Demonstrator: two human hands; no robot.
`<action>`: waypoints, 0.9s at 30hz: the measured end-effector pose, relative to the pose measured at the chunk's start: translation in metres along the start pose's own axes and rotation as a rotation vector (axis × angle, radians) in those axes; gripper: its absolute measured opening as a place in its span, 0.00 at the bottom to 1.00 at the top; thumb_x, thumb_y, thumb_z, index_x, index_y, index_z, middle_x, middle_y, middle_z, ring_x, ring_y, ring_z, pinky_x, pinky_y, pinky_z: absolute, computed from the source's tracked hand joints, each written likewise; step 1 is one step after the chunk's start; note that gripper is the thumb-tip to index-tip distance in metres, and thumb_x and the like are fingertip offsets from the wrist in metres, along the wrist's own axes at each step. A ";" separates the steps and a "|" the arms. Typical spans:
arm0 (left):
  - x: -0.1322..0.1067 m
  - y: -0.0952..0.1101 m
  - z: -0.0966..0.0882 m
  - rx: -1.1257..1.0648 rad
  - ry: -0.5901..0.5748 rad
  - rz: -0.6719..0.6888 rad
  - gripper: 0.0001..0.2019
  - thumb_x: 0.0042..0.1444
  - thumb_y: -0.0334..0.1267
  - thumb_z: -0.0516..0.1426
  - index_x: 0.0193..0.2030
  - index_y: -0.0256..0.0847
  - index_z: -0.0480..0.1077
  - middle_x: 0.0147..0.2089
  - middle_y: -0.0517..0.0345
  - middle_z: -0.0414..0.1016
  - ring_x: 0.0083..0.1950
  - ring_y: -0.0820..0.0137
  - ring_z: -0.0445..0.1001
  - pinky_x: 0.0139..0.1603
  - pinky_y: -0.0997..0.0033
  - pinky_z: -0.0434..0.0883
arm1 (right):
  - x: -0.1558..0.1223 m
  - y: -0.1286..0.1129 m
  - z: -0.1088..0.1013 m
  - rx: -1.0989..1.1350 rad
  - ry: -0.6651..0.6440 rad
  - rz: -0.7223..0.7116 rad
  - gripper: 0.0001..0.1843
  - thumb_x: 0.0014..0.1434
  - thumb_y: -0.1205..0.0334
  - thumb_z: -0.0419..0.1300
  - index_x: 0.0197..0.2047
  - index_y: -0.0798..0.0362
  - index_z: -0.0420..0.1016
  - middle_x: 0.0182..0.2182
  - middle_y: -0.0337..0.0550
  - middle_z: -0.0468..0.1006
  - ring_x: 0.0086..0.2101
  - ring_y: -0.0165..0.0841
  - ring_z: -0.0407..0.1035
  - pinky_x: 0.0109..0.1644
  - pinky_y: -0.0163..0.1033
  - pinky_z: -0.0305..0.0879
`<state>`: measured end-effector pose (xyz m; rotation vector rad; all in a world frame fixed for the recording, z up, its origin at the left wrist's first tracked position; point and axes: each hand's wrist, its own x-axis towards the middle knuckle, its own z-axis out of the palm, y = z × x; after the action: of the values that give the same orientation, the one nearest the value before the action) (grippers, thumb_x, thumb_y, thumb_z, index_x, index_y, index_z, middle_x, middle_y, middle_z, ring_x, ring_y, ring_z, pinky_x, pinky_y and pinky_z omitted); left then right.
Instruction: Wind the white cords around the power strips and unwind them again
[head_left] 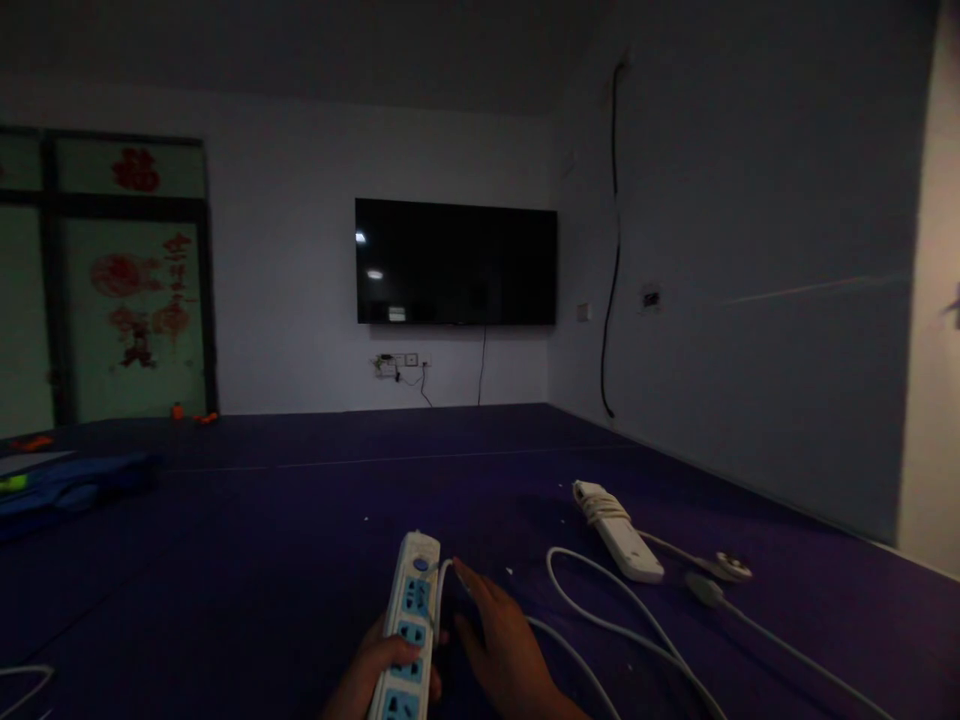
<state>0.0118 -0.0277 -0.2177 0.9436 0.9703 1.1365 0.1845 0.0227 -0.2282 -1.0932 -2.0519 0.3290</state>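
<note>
A white power strip [403, 610] with blue socket faces and a round button at its far end is tilted up in front of me. My left hand [379, 665] grips it low down, the thumb lying across the sockets and fingertips showing at its right edge. White cord [440, 600] runs along the strip's right side and bends near the top. Beside it is my right hand [506, 640], fingers stretched out and thumb apart, the fingertips at the cord's bend. More white cable [574, 655] emerges to the right of this hand; the part behind it is hidden.
On the purple surface [262, 560] to the right lies another white power strip [619, 535] wrapped in its cord, its plug [731, 568] beside it. Another plug [703, 590] trails a cable. Blue fabric [82, 485] lies left. A television [457, 262] hangs on the far wall.
</note>
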 end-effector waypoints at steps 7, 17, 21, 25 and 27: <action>0.007 -0.003 -0.003 -0.001 -0.012 0.006 0.30 0.33 0.49 0.61 0.42 0.30 0.67 0.23 0.48 0.74 0.24 0.65 0.69 0.25 0.70 0.59 | -0.001 0.003 0.002 0.019 0.010 -0.014 0.32 0.52 0.71 0.50 0.62 0.51 0.59 0.55 0.45 0.69 0.54 0.37 0.63 0.57 0.44 0.58; -0.003 0.000 0.002 -0.019 -0.006 0.001 0.27 0.37 0.47 0.60 0.44 0.33 0.67 0.24 0.53 0.74 0.25 0.66 0.69 0.26 0.72 0.59 | 0.000 0.004 0.003 0.011 0.015 0.000 0.32 0.52 0.71 0.51 0.61 0.50 0.60 0.55 0.44 0.69 0.54 0.37 0.63 0.57 0.44 0.58; 0.001 -0.002 -0.001 -0.025 0.001 0.010 0.27 0.36 0.47 0.61 0.43 0.32 0.68 0.25 0.51 0.74 0.25 0.66 0.69 0.26 0.71 0.60 | 0.000 0.004 0.003 0.020 0.013 -0.011 0.32 0.52 0.71 0.50 0.61 0.51 0.61 0.55 0.45 0.69 0.54 0.37 0.63 0.57 0.44 0.58; 0.005 -0.005 -0.003 -0.013 0.005 0.011 0.30 0.34 0.49 0.62 0.43 0.30 0.68 0.25 0.48 0.74 0.25 0.64 0.70 0.27 0.70 0.60 | -0.001 0.003 0.003 0.033 0.031 -0.026 0.31 0.52 0.72 0.50 0.60 0.50 0.62 0.55 0.45 0.70 0.53 0.37 0.64 0.57 0.44 0.58; 0.006 -0.006 -0.004 0.000 0.001 0.016 0.31 0.34 0.50 0.62 0.43 0.30 0.67 0.24 0.48 0.74 0.25 0.64 0.69 0.27 0.70 0.60 | -0.001 0.003 0.003 0.026 0.031 -0.019 0.31 0.52 0.71 0.50 0.60 0.51 0.62 0.54 0.45 0.70 0.53 0.37 0.64 0.57 0.45 0.59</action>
<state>0.0111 -0.0229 -0.2255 0.9521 0.9655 1.1504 0.1846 0.0241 -0.2319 -1.0567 -2.0240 0.3268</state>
